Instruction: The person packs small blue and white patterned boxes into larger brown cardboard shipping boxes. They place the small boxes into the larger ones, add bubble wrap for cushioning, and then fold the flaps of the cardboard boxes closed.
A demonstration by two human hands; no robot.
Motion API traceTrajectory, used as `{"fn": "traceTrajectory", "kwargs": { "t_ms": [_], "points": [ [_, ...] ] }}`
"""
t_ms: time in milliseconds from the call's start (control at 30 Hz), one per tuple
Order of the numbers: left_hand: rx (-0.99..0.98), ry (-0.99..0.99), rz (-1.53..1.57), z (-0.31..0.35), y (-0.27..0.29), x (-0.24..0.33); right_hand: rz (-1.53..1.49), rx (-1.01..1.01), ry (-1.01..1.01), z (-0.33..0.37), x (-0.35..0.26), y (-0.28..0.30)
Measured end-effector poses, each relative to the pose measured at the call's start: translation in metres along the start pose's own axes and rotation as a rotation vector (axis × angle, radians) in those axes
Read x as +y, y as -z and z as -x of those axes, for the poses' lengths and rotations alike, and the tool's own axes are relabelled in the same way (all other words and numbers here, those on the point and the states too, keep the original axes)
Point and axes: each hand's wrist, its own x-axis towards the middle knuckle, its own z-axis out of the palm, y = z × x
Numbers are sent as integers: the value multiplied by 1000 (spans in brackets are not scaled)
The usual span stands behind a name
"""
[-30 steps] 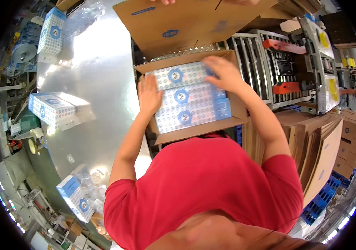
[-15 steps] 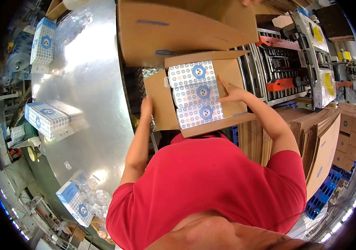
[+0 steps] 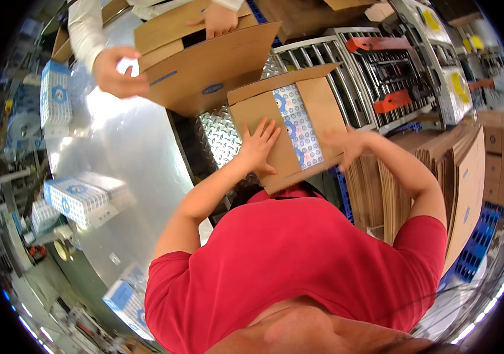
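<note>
An open cardboard carton stands in front of me, holding white boxes with a small blue pattern and blue badges. Its left flap is folded inward over part of these boxes. On that flap my left hand lies flat, fingers spread. My right hand is at the carton's right side, by the right flap; motion blurs its fingers. The far flap stands up.
A co-worker's hands in white sleeves are at another carton beyond mine. Patterned boxes rest on the metal table to the left. Roller conveyors and stacked flat cardboard are on the right.
My left hand has moved from the carton's left side onto the flap, now folded over the boxes. My right hand has drawn back rightward. The other carton has shifted left, with the co-worker's hands there.
</note>
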Motion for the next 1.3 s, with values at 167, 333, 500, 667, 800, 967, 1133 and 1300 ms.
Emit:
{"fn": "traceTrajectory", "kwargs": {
  "t_ms": [167,333,500,667,800,967,1133,1300],
  "points": [
    [536,-220,195,-67,102,-53,-746,947,-721,-107,91,-116],
    [-116,190,41,-53,69,-35,-980,1073,-607,-98,70,-100],
    [113,341,22,4,-24,8,-1012,1246,-825,-110,54,-70],
    [774,972,1298,-26,-62,30,-932,1311,-746,-120,97,-61],
    [903,876,1544,-100,-55,78,-923,1396,-593,-92,184,-50],
    [941,828,1454,-254,-74,105,-625,1515,-566,-46,329,-58],
    [845,687,1252,-448,-70,114,-175,1438,-854,-6,436,-70],
    [811,567,1141,-575,-40,153,-386,1541,-800,14,447,-87]
  ]
}}
